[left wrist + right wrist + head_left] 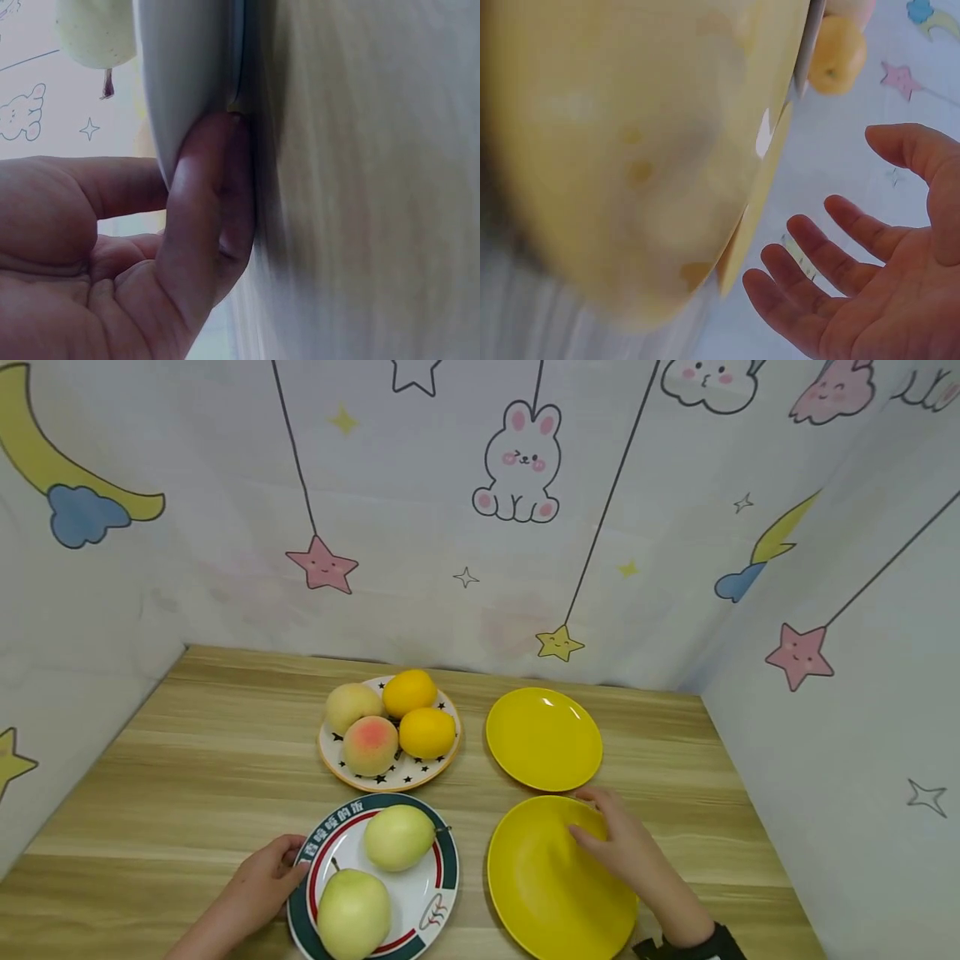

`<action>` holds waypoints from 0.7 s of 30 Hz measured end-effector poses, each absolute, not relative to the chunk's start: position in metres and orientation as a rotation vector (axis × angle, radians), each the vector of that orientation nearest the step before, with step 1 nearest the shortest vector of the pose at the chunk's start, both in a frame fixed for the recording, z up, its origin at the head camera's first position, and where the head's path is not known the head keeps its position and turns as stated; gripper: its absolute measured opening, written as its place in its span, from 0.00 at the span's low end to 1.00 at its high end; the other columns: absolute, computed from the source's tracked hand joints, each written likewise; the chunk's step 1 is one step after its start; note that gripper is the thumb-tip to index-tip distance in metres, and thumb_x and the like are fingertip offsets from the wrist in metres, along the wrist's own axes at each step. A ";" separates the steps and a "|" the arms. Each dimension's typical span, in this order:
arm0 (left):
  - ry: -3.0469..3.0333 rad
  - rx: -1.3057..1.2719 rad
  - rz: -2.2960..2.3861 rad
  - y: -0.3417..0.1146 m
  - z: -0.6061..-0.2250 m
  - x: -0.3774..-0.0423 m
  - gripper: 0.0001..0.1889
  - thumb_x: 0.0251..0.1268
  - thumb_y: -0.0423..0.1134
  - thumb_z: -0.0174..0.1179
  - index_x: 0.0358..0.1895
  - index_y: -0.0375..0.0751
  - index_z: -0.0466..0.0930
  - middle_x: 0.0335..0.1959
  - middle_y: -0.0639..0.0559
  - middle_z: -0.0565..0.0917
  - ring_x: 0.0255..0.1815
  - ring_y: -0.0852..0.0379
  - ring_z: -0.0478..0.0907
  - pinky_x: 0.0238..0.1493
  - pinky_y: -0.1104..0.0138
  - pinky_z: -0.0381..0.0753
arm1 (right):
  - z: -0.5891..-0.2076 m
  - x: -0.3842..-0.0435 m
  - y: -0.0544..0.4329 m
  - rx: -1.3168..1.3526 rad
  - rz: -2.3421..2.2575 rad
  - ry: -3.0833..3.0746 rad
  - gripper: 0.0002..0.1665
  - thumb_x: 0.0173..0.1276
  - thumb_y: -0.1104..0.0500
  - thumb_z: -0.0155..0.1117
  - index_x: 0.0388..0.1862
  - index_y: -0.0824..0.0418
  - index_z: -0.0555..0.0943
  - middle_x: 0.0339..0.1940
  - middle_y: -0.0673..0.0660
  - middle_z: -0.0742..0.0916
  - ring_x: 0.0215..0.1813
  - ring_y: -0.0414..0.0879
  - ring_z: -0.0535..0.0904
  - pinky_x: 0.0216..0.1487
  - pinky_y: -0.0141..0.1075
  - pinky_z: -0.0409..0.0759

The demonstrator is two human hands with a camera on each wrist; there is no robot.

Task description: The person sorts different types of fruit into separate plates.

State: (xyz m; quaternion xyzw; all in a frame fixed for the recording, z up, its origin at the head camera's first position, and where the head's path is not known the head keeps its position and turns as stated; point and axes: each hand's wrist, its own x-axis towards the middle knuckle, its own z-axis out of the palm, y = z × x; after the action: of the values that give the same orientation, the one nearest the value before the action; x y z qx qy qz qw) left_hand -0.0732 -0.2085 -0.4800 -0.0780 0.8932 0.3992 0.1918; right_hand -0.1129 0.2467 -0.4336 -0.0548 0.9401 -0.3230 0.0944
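My left hand pinches the left rim of a white plate with a dark green border. In the left wrist view its fingers curl under that rim, with the thumb at the upper side. Two pale green pears, one nearer and one farther, lie on this plate. Over the right part of the nearer yellow plate hovers my right hand, its fingers spread and only loosely bent. The right wrist view shows nothing in its grasp.
Behind the pears stands a star-patterned plate with two peaches and two lemons. A second yellow plate lies at the back right. The wooden table meets a printed cloth backdrop behind and at both sides.
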 end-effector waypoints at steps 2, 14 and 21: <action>2.505 -0.223 1.116 -0.208 -0.480 -0.073 0.22 0.77 0.34 0.56 0.64 0.20 0.69 0.49 0.38 0.84 0.46 0.50 0.82 0.55 0.48 0.83 | -0.437 -0.109 0.259 -0.121 -0.955 2.800 0.31 0.73 0.54 0.68 0.70 0.65 0.74 0.70 0.66 0.77 0.70 0.66 0.74 0.68 0.61 0.76; 2.493 -0.255 1.082 -0.208 -0.480 -0.074 0.23 0.76 0.35 0.57 0.65 0.20 0.69 0.47 0.40 0.83 0.43 0.53 0.79 0.51 0.54 0.83 | -0.466 -0.075 0.302 0.273 -1.187 2.731 0.29 0.73 0.60 0.67 0.69 0.71 0.75 0.65 0.68 0.80 0.57 0.55 0.82 0.50 0.32 0.82; 2.481 -0.257 1.081 -0.208 -0.480 -0.076 0.24 0.77 0.36 0.57 0.65 0.20 0.68 0.48 0.38 0.82 0.44 0.52 0.79 0.53 0.50 0.83 | -0.470 -0.065 0.308 0.503 -1.502 2.430 0.32 0.77 0.63 0.61 0.74 0.76 0.66 0.65 0.70 0.78 0.52 0.44 0.84 0.44 0.35 0.87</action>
State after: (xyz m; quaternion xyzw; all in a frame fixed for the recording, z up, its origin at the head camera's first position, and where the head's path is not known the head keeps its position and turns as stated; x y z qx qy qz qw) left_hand -0.0761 -0.2079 -0.4803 -0.0926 0.8922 0.3888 0.2102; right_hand -0.0652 0.3085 -0.4704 0.1722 0.8317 -0.5140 0.1202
